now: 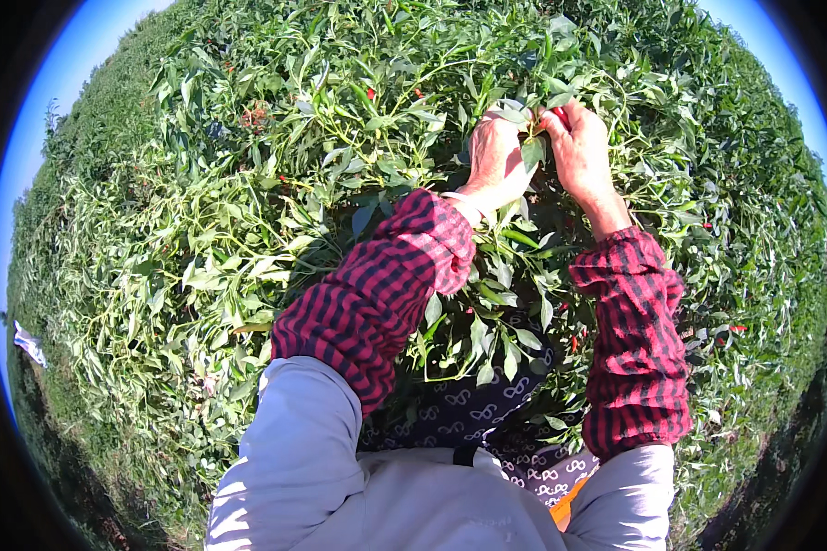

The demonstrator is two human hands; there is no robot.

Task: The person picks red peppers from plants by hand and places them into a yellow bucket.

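Observation:
Both of my hands are raised into a leafy chili pepper plant, close together ahead of me and a little right of the middle. My right hand (581,156) is closed, thumb and fingers pinching a red chili pepper (560,115). Just beside it, my left hand (499,158) is closed around a leafy sprig of the plant; leaves partly cover its fingertips. A broad green leaf (532,152) hangs between the two hands. Below them a green chili pepper (521,239) hangs among the leaves.
Dense pepper foliage (239,220) spreads on all sides. Other red chili peppers show in it, one at the far left (371,94) and one at the right (738,328). A white and blue scrap (29,344) lies at the left edge. Orange material (570,503) shows by my lap.

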